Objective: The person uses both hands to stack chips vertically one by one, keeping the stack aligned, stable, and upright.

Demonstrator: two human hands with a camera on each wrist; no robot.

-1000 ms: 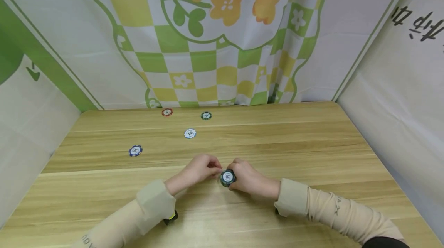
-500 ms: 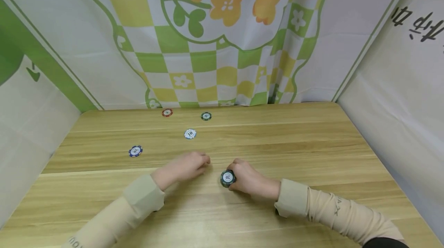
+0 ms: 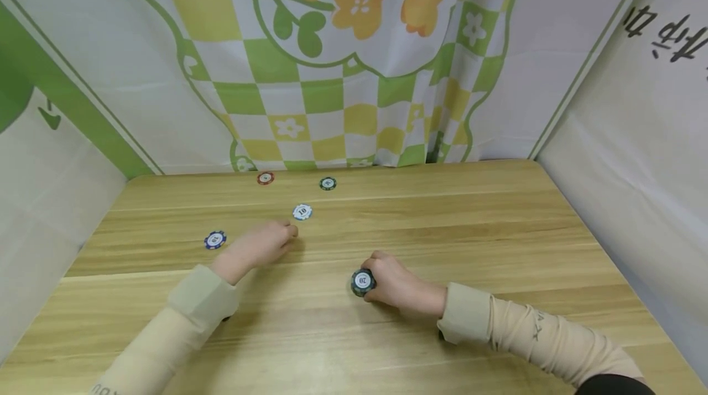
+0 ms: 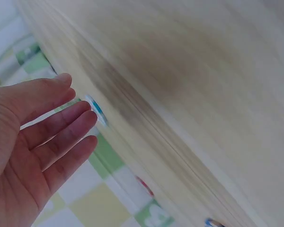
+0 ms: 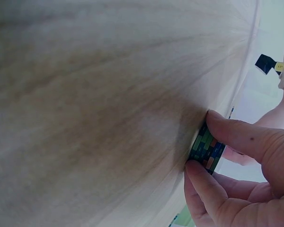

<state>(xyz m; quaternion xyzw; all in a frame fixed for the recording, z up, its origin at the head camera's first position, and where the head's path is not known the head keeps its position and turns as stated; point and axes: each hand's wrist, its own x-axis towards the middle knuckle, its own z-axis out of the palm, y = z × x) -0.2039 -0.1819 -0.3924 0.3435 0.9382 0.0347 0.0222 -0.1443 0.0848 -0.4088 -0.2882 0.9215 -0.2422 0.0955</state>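
Note:
My right hand point(image 3: 401, 284) grips a short stack of poker chips point(image 3: 362, 282) by its edge, thumb on one side and fingers on the other. The top chip is dark green with a white centre marked 20; the right wrist view shows the layered edges of the stack point(image 5: 209, 149) close to the table. My left hand point(image 3: 259, 246) is over the table, nearest a white and light-blue chip point(image 3: 302, 211) marked 10. In the left wrist view its fingers point(image 4: 68, 156) are spread and relaxed, holding nothing. A dark blue chip point(image 3: 215, 239) lies left of that hand.
A red chip point(image 3: 265, 178) and a green chip point(image 3: 328, 183) lie flat near the far edge of the wooden table point(image 3: 470, 229). Behind that edge hangs a checked, flowered curtain point(image 3: 323, 97). Pale fabric walls stand at both sides.
My left hand has moved away from the chip stack, leftward and forward, toward the white and light-blue chip. My right hand stays in place, still gripping the stack.

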